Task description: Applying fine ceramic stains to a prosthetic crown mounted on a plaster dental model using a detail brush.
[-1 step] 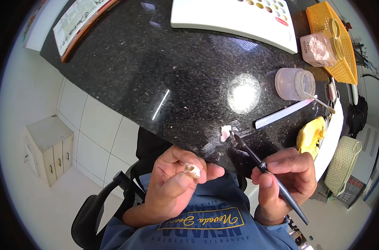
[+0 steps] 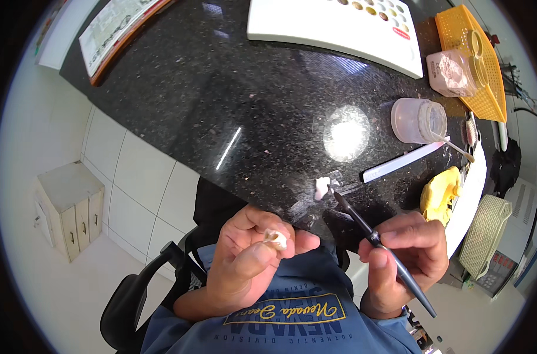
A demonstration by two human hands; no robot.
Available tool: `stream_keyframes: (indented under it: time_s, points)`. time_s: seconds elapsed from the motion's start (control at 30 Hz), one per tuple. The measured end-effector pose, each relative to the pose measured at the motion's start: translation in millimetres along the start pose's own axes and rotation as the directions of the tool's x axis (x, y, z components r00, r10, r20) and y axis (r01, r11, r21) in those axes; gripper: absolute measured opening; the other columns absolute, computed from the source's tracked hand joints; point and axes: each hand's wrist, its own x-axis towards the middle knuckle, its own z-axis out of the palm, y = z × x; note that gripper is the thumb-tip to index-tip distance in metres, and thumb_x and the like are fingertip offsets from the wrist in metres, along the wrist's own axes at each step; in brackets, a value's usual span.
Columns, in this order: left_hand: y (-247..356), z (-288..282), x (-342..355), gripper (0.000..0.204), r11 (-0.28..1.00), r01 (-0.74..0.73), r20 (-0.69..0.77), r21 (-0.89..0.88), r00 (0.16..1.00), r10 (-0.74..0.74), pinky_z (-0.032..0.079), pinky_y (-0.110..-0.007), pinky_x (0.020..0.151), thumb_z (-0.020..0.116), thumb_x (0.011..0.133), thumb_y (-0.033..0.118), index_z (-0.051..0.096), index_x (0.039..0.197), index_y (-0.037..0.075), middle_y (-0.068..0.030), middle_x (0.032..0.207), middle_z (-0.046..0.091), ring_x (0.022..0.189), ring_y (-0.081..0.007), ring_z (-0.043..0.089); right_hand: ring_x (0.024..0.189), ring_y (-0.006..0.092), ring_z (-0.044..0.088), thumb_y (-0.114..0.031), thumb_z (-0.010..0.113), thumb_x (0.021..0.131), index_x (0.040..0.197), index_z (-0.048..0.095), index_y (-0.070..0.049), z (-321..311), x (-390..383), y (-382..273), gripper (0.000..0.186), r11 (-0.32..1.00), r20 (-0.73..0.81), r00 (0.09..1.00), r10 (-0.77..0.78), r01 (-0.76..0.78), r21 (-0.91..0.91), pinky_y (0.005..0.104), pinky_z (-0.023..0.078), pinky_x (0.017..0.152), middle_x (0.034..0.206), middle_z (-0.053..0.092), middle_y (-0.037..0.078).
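Observation:
My left hand (image 2: 245,256) pinches a small cream-white piece (image 2: 275,239) with a hollow in it, shaped like a dental crown, between thumb and fingers. It hovers just off the counter's near edge. Held like a pen in my right hand (image 2: 407,251) is a slim dark tool (image 2: 363,223), its handle end slanting down to the lower right. The tool's narrow tip is beside a little pale pinkish lump (image 2: 322,187) on the black speckled counter (image 2: 180,112); whether they touch I cannot tell. Whitish smears surround the lump.
Right of the lump lie a white strip (image 2: 392,166) and a yellow dental model (image 2: 439,192). Behind are a clear jar (image 2: 407,121) with a thin stick leaning on it, a bottle of pink powder (image 2: 448,74), a yellow basket (image 2: 493,88) and a white palette box (image 2: 333,38).
The pale lump looks a little narrower beside the tool tip. The small piece in my left hand is turned slightly. Both hands keep their grips.

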Motion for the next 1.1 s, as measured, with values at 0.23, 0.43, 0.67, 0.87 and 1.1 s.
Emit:
stream_keyframes:
  time_s: [0.23, 0.43, 0.67, 0.87, 1.1]
  points:
    - [3, -2, 5, 0.02, 0.999, 0.022, 0.067, 0.035, 0.997, -0.025, 0.043, -0.042, 0.098, 0.058, 0.087, 0.01, 0.052, 0.104, 0.003, -0.0077, 0.094, 0.059, 0.099, -0.0222, 0.059, 0.06, 0.0195, 0.062, 0.002, 0.076, 0.065, 0.083, 0.065, -0.003, -2, -3, -11, 0.021, 0.99, 0.204, 0.969, -0.14, 0.144, -0.005, 0.0256, 0.05, 0.05, 0.075, 0.061, 0.009]
    - [0, -4, 7, 0.019, 0.999, -0.017, 0.082, 0.044, 0.997, 0.013, 0.044, -0.042, 0.096, 0.059, 0.087, 0.01, 0.053, 0.104, 0.004, -0.0078, 0.094, 0.059, 0.102, -0.0236, 0.059, 0.059, 0.0218, 0.063, -0.003, 0.077, 0.066, 0.076, 0.061, -0.002, 4, -7, -4, 0.018, 0.988, 0.157, 0.976, -0.152, 0.149, 0.029, 0.0289, 0.052, 0.05, 0.07, 0.063, 0.01]
    - [0, -3, 6, 0.014, 1.0, 0.001, 0.068, 0.01, 0.998, -0.002, 0.049, -0.04, 0.092, 0.058, 0.086, 0.007, 0.054, 0.099, 0.004, -0.0074, 0.095, 0.059, 0.103, -0.0266, 0.06, 0.059, 0.0212, 0.063, -0.004, 0.078, 0.066, 0.078, 0.06, -0.003, 5, -6, 0, 0.021, 0.981, 0.208, 0.958, -0.196, 0.19, 0.047, 0.0286, 0.052, 0.048, 0.07, 0.063, 0.011]
    - [1, -2, 6, 0.014, 1.0, 0.011, 0.067, 0.004, 0.998, -0.011, 0.049, -0.039, 0.091, 0.058, 0.086, 0.007, 0.054, 0.099, 0.004, -0.0072, 0.096, 0.06, 0.104, -0.0274, 0.06, 0.057, 0.0203, 0.063, -0.004, 0.078, 0.067, 0.079, 0.059, -0.003, 5, -5, -1, 0.022, 0.979, 0.217, 0.955, -0.203, 0.2, 0.036, 0.0276, 0.051, 0.046, 0.069, 0.063, 0.011]
    - [0, -3, 6, 0.014, 1.0, -0.002, 0.065, 0.005, 0.998, 0.002, 0.05, -0.036, 0.09, 0.057, 0.087, 0.006, 0.054, 0.1, 0.005, -0.0073, 0.098, 0.06, 0.104, -0.0259, 0.061, 0.055, 0.0199, 0.063, -0.004, 0.078, 0.067, 0.079, 0.059, -0.002, 6, -5, 1, 0.022, 0.974, 0.23, 0.946, -0.227, 0.224, 0.036, 0.0271, 0.051, 0.045, 0.067, 0.062, 0.011]
